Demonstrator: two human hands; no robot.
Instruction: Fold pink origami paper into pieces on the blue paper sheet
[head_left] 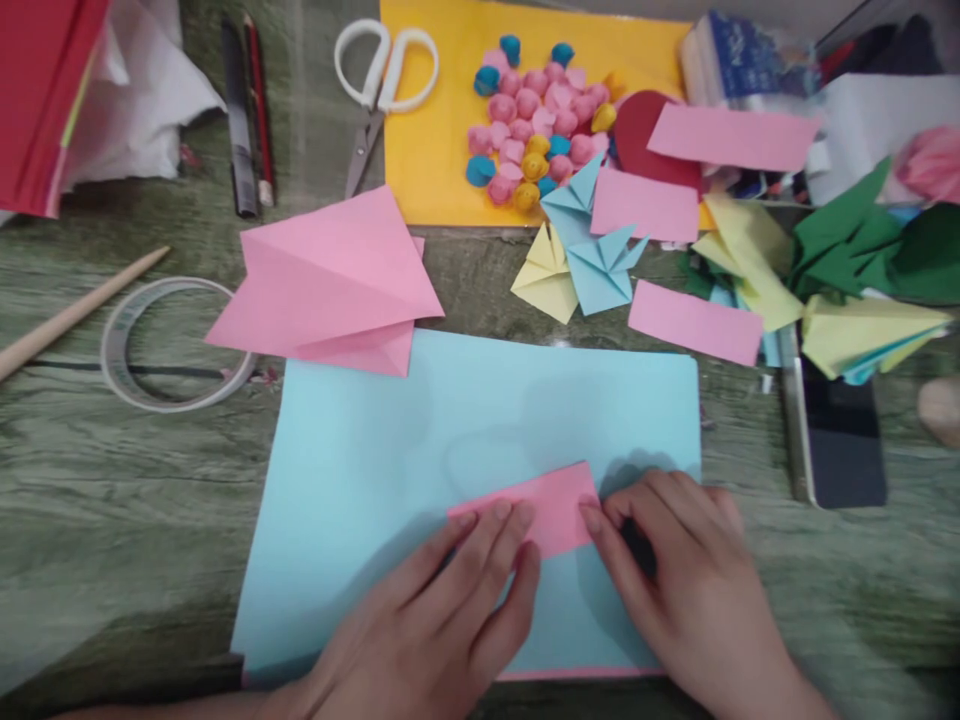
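Note:
A small pink paper strip (559,505) lies slightly tilted on a light blue sheet of paper (480,400). My left hand (442,610) rests on the strip's left part, its fingers stretched out and pressing down. With thumb and index finger, my right hand (675,570) pinches the strip's right edge; the other fingers are curled. Beneath the left fingers, part of the strip is hidden. A thin pink edge shows under the front of the blue sheet.
Behind lie folded pink paper (330,290), scissors (375,90), and a yellow sheet (427,130) with rolled paper pieces (532,120). A tape roll (120,350) and pointed wooden stick (75,315) are left. Folded paper shapes (600,265), pink strips (697,320) and a phone (844,440) are right.

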